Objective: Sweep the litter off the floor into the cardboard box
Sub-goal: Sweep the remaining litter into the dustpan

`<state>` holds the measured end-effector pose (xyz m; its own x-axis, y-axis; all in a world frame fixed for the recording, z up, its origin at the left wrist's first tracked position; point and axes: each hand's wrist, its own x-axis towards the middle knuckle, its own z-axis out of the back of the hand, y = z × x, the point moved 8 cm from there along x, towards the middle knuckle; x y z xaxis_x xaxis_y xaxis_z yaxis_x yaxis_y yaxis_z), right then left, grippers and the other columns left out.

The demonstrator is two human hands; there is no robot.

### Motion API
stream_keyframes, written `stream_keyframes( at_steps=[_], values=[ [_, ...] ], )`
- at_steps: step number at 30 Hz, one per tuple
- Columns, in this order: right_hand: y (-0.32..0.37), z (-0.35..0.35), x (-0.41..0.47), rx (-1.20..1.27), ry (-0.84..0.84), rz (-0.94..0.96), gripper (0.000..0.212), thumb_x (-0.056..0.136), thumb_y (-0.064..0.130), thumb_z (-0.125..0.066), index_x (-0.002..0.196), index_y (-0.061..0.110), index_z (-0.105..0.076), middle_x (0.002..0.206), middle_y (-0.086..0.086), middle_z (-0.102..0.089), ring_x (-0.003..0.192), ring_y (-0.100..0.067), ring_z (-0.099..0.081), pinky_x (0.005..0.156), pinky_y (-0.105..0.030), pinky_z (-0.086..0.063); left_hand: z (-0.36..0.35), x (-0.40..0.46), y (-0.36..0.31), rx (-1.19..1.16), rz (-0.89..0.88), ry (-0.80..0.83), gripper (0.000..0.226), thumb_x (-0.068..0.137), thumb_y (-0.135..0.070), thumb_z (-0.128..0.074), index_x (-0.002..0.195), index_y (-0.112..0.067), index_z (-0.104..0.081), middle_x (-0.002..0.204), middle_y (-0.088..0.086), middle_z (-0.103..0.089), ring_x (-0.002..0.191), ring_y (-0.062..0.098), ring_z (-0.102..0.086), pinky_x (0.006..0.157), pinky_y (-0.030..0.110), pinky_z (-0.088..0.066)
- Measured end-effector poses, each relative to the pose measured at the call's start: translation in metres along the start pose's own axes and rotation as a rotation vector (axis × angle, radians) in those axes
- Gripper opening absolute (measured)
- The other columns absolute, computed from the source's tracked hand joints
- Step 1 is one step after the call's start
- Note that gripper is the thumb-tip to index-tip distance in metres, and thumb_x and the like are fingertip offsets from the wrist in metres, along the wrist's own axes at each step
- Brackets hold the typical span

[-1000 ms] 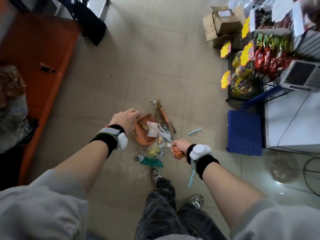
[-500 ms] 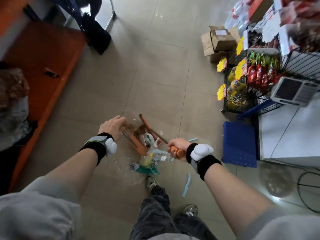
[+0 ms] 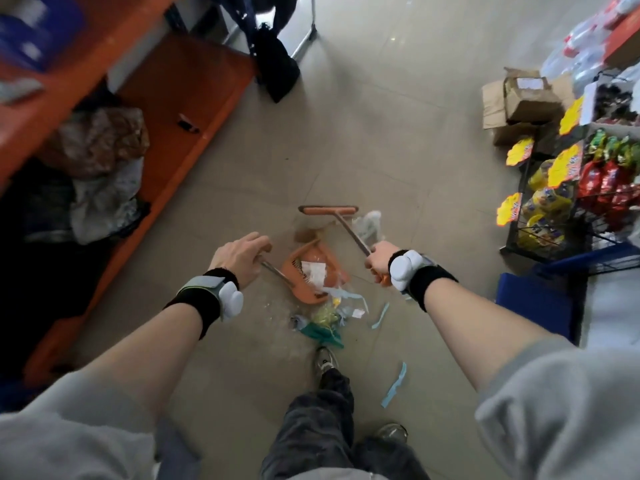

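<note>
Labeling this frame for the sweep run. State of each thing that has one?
Left hand: grips the dustpan handle.
Right hand: grips the broom handle.
Dustpan: on the floor, paper scraps inside.
Broom: head beyond the dustpan, away from the litter.
Litter pile: still on the floor.
Cardboard boxes: far right, flaps open.

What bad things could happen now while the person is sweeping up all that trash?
The orange dustpan already holds paper scraps, and the left hand grips its thin handle; if it tips, they could slide back out. The broom head, held by the right hand, sits beyond the pan, far from the litter pile near the shoe, so a sweep might scatter it or miss the blue strips. The cardboard boxes look a long carry away.
</note>
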<state>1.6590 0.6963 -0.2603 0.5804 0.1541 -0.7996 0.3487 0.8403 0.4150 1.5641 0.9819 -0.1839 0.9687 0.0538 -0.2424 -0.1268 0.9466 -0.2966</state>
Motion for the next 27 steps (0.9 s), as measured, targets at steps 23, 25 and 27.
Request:
stream_keyframes(
  at_steps=[23, 25, 27],
  values=[
    [-0.136, -0.021, -0.075, 0.223, 0.233, -0.298, 0.033, 0.097, 0.002, -0.04, 0.064, 0.009, -0.037, 0.029, -0.005, -0.034, 0.015, -0.011, -0.031, 0.027, -0.008, -0.027, 0.063, -0.152, -0.018, 0.031, 0.207, -0.272, 0.021, 0.083, -0.023, -0.062, 0.098, -0.035, -0.054, 0.1, -0.013, -0.06, 0.089, 0.024, -0.063, 0.07, 0.038, -0.052],
    [-0.141, -0.005, -0.108, 0.251, 0.347, -0.363, 0.039, 0.1, 0.011, -0.034, 0.061, 0.012, -0.03, 0.026, -0.002, -0.029, 0.013, -0.009, -0.026, 0.019, -0.01, -0.017, 0.069, -0.17, -0.032, 0.034, 0.24, -0.313, 0.021, 0.083, -0.023, -0.063, 0.098, -0.034, -0.055, 0.101, -0.012, -0.061, 0.089, 0.026, -0.063, 0.07, 0.038, -0.051],
    [-0.148, 0.012, -0.13, 0.297, 0.437, -0.408, 0.038, 0.101, 0.017, -0.028, 0.062, 0.015, -0.03, 0.028, 0.0, -0.031, 0.014, -0.008, -0.027, 0.016, -0.017, -0.019, 0.074, -0.188, -0.045, 0.037, 0.277, -0.343, 0.022, 0.082, -0.022, -0.062, 0.098, -0.035, -0.055, 0.103, -0.011, -0.061, 0.089, 0.028, -0.062, 0.071, 0.038, -0.05]
  ],
)
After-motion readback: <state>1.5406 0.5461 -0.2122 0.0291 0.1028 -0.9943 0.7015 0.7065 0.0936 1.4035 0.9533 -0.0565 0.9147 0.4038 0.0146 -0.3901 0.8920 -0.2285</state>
